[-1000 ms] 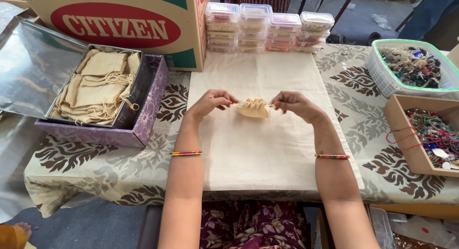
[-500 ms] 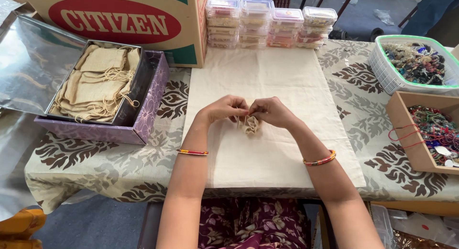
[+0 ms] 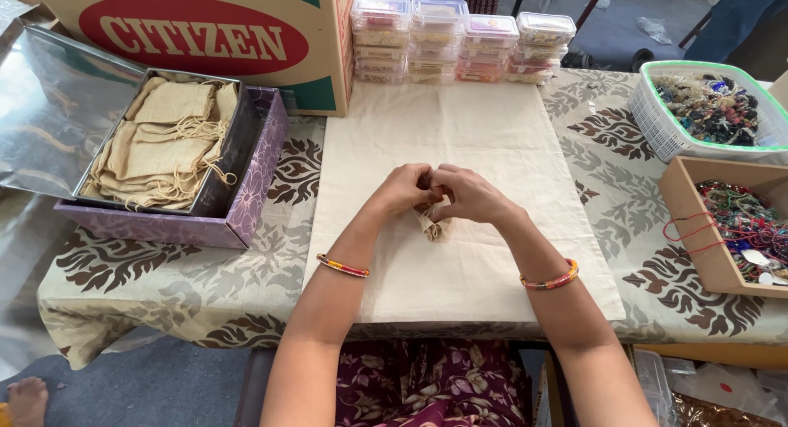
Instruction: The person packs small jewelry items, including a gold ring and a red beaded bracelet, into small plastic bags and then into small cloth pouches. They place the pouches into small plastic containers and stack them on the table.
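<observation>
While both hands meet at centre of the cream cloth (image 3: 460, 123), left hand (image 3: 404, 189) & right hand (image 3: 469, 194) are closed, pinching the neck of a small beige pouch (image 3: 432, 225), which hangs just below the fingers w/ its bottom on the cloth, mid-counter. Judgement: keep pinch tight at neck, pull evenly both sides, keep pouch upright so contents stay in. Spare pouches in purple box (image 3: 246, 205), left.
</observation>
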